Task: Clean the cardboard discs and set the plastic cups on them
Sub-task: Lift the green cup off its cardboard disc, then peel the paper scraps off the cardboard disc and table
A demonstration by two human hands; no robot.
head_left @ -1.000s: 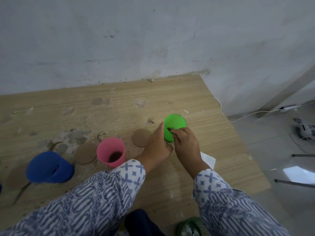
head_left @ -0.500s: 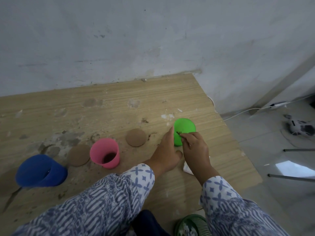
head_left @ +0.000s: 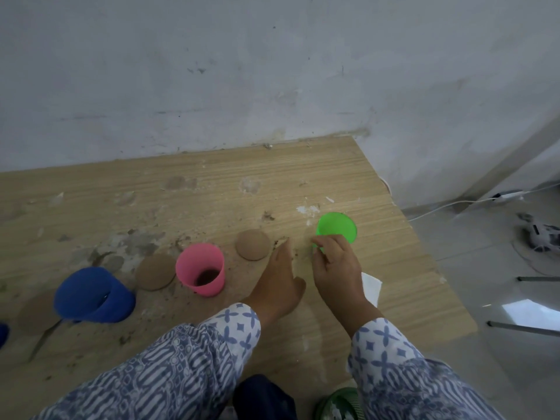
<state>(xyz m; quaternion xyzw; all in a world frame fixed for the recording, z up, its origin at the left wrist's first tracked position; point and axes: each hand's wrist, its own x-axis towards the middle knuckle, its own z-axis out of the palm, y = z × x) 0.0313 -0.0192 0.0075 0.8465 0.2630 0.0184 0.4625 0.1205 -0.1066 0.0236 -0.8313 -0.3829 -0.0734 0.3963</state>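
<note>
The right hand [head_left: 335,262] pinches the near rim of the green cup [head_left: 337,228], which stands at the right end of the dirty wooden tabletop [head_left: 212,183]. The left hand [head_left: 280,281] lies flat on the tabletop with spread fingers, just left of the green cup and holding nothing. One cardboard disc [head_left: 253,244] lies bare beside the left fingertips. The pink cup [head_left: 200,273] stands upright between this disc and another cardboard disc [head_left: 155,271]. The blue cup [head_left: 92,295] lies tilted at the left. A white paper [head_left: 371,287] lies under the right wrist.
</note>
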